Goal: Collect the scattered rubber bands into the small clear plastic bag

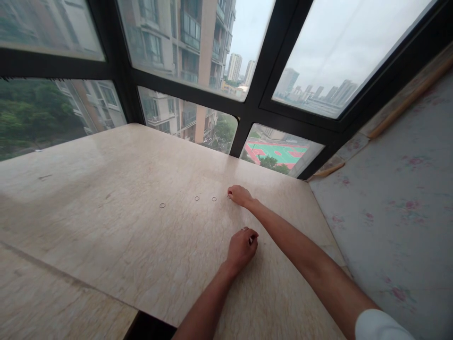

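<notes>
Three small thin metal rings lie spaced out in a rough row on the beige marble ledge: a left ring [162,205], a middle ring [197,198] and a right ring [214,199]. Just right of them, my right hand [240,195] reaches down to the ledge, its fingertips pinched on another small metal ring [229,196], mostly covered by the fingers. Closer to me, my left hand [242,246] rests over the ledge with fingers curled and thumb and fingertip together. Whatever it holds, if anything, cannot be made out. A band circles one finger of that hand.
The marble ledge [106,245] has a seam and a dark gap [150,326] along its near edge. Dark window frames [191,85] stand along the far side, with buildings and a sports court outside. A floral-patterned wall [392,212] bounds the right.
</notes>
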The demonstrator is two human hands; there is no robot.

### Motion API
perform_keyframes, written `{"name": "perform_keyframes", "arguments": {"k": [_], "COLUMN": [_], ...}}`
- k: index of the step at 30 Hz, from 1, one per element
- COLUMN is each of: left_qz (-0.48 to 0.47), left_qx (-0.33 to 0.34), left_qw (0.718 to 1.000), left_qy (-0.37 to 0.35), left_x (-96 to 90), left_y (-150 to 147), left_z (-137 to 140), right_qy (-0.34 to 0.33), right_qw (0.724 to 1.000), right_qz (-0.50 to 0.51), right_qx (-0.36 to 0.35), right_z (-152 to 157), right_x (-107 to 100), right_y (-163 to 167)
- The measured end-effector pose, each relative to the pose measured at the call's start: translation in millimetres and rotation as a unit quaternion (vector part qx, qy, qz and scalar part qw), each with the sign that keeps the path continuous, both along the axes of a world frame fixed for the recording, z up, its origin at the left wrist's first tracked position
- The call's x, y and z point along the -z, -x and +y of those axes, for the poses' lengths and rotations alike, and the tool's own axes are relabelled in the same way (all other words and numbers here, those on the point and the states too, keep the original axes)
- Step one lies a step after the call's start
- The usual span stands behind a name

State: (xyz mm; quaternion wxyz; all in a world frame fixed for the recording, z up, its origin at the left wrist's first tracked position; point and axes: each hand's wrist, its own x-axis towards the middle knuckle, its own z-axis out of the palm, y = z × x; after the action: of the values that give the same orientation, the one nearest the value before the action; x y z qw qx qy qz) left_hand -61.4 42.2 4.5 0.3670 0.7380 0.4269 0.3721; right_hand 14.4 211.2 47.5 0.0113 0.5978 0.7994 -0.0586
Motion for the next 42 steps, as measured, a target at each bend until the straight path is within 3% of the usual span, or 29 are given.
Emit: {"name": "perform_keyframes", "arguments": {"k": [8, 17, 20, 23, 28, 33, 42], "left_qz": [-0.029, -0.051, -0.059, -0.074, -0.115, -0.158, -0.181], "left_qx": [-0.027, -0.034, -0.035, -0.037, -0.039, -0.046, -0.077], "left_qw": [0.999, 0.998, 0.998, 0.997, 0.991, 0.978, 0.97], "left_qy": [0.013, 0.001, 0.0, 0.005, 0.063, 0.127, 0.142], "left_x": [-0.7, 1.4, 0.7, 0.3, 0.2, -2.3, -5.7], "left_y": [-1.9, 0.4, 1.1, 1.7, 3.2, 4.4, 4.8], "left_z": [12.6, 16.8, 17.6, 18.3, 18.3, 16.8, 16.2], "right_qy": [0.014, -0.033, -0.057, -0.081, -0.14, -0.201, -0.24], "right_qw": [1.0, 0.988, 0.954, 0.873, 0.794, 0.783, 0.763], "right_qz": [-0.002, 0.147, 0.294, 0.475, 0.58, 0.576, 0.579], "right_qx": [-0.012, -0.014, 0.03, 0.077, 0.119, 0.124, 0.156], "right_z": [-18.6, -78.4, -109.1, -141.9, -191.8, -227.2, -257.4], "right_x": [1.4, -15.0, -16.9, -17.7, -25.6, -39.4, -44.9], "right_y": [-26.0, -71.7, -82.3, -87.4, -89.1, -96.8, -119.8]}}
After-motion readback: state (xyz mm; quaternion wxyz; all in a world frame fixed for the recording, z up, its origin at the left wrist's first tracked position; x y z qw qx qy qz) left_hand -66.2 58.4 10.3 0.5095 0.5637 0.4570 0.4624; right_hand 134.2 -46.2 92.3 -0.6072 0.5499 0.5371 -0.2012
